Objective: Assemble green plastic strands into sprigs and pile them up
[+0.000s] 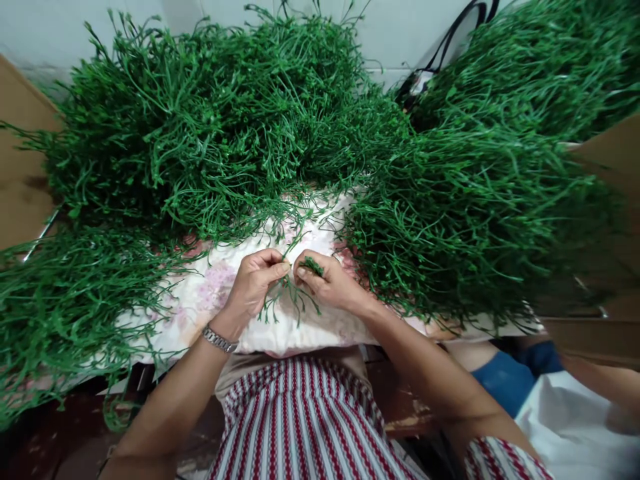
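Note:
My left hand [255, 280] and my right hand [327, 283] meet over a floral cloth [210, 293], both pinched shut on a small green plastic sprig [290, 297]. Its thin stems hang down between the two hands, and a short green tuft shows in the right fingers. A metal watch [219, 339] sits on my left wrist. Big heaps of the same green plastic sprigs [210, 133] surround the hands on three sides.
Another heap of sprigs [480, 207] fills the right, and more lie at the left [55, 300]. Cardboard [20, 167] stands at the left and at the right [610, 160]. A black strap [450, 40] hangs on the wall. Another person's blue-clad leg [505, 380] shows at lower right.

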`<state>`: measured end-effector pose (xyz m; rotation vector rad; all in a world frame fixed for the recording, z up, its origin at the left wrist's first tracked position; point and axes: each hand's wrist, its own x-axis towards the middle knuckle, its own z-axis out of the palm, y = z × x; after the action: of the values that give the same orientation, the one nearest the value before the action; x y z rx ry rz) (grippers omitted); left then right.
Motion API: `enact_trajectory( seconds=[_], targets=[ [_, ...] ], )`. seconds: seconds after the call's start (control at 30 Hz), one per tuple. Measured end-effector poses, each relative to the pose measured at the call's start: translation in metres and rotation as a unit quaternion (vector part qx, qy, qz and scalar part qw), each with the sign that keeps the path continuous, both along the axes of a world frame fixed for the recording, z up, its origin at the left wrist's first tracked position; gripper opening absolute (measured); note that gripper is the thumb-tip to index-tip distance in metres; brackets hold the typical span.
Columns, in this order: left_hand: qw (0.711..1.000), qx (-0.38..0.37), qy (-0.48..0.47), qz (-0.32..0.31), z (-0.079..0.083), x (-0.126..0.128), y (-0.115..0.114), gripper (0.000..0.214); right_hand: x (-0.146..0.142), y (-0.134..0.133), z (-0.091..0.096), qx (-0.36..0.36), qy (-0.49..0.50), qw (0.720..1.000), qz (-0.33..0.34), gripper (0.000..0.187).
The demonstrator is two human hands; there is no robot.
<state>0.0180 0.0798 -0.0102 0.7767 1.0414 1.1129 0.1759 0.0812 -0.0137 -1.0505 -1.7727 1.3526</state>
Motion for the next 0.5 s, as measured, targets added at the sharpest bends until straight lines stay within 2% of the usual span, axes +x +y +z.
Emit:
enact_trajectory(
  seconds=[0.17,0.27,0.33,0.5],
  targets=[
    [0.998,0.025,0.022,0.048,-0.004,0.009,0.000,0.017,-0.009,-0.003,-0.004,-0.042,0.044,0.998,0.003,0.028],
    [0.997,0.026,0.011,0.068,-0.004,0.015,0.000,0.018,-0.011,-0.004,-0.005,-0.040,0.065,0.997,-0.020,0.035],
    [0.998,0.013,-0.012,0.058,-0.002,0.017,0.000,0.020,-0.011,-0.004,-0.005,-0.057,0.086,0.994,-0.029,0.038],
    [0.997,-0.023,-0.076,0.019,0.002,0.017,-0.004,0.020,-0.005,-0.004,0.001,-0.148,0.160,0.976,0.009,0.038]
  ],
)
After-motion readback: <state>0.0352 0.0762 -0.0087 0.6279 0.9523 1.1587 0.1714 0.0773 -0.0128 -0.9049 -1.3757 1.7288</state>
